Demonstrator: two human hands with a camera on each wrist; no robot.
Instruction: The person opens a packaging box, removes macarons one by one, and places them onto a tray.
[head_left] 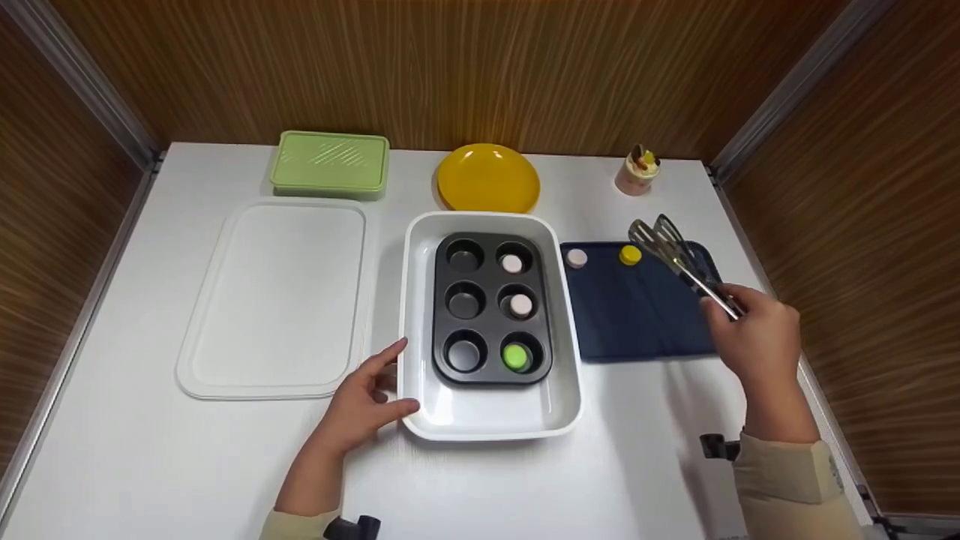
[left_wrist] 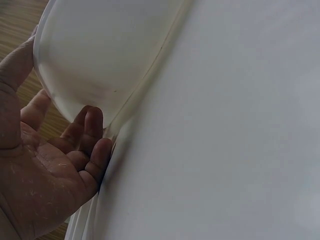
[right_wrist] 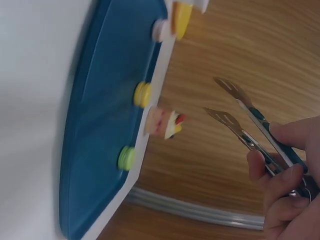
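Observation:
My left hand holds the near left side of a white tub, thumb over the rim and other fingers at the outer wall. Inside the tub lies a dark muffin pan. Its right-hand cups hold two pink macarons and a green macaron; the left-hand cups are bare. My right hand grips metal tongs, their tips apart with nothing between them. The tongs hang over a dark blue tray bearing a pink macaron, a yellow macaron and a green macaron.
A white lid lies left of the tub. Along the back stand a green lidded box, a yellow plate and a small dessert cup. Wooden panels close in the table at the back and sides.

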